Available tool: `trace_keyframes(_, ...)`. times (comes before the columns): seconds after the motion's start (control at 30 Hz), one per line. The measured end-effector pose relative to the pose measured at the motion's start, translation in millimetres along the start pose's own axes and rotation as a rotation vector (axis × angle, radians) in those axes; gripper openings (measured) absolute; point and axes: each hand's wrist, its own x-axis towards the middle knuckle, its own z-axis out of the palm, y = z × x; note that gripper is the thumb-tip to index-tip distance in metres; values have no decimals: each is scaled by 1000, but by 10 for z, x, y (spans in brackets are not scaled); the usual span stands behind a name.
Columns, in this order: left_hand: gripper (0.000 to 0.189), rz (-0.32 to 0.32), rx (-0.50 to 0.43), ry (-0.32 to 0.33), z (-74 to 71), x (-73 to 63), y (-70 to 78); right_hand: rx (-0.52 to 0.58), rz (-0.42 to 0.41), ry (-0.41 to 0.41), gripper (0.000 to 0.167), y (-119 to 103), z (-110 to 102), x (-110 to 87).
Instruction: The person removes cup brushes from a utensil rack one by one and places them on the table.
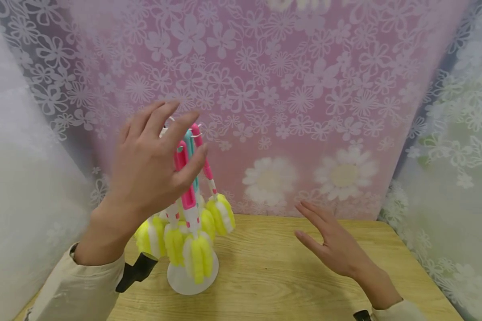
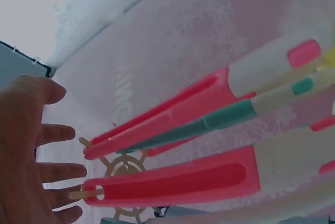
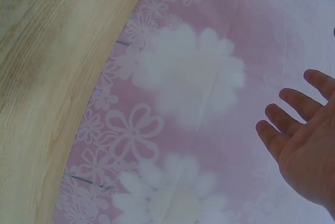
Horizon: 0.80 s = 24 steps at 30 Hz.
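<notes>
Several sponge cup brushes [image 1: 201, 258] with yellow-and-white heads hang from a white stand whose round base [image 1: 190, 287] rests on the table. Their handles are pink [image 2: 178, 182] and teal [image 2: 230, 115]. In the left wrist view they hang from a wheel-shaped hook rack [image 2: 125, 169] at the stand's top. My left hand [image 1: 144, 160] is beside that top with fingers spread and slightly bent, holding nothing; it hides part of the rack in the head view. Away to the right, my right hand [image 1: 337, 245] hovers over the table, fingers extended and holding nothing.
The stand is on the left part of a wood-grain table [image 1: 273, 267]. A pink floral curtain [image 1: 289, 133] hangs behind the table's back edge. Pale sheets close in the left [image 1: 20, 178] and right [image 1: 458, 200] sides.
</notes>
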Motion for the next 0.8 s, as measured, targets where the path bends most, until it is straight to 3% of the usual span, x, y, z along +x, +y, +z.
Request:
trace_keyframes(0.33, 49, -157, 35, -51, 60, -181, -182, 42, 39, -28, 62, 26, 85, -28)
trace_keyframes(0.6, 43, -192, 24, -75, 93, -229, -195, 59, 57, -47, 61, 40, 177, -28)
trace_keyframes(0.8, 40, -159, 26, -52, 104, -220, -196, 78, 65, -56, 60, 38, 226, -7)
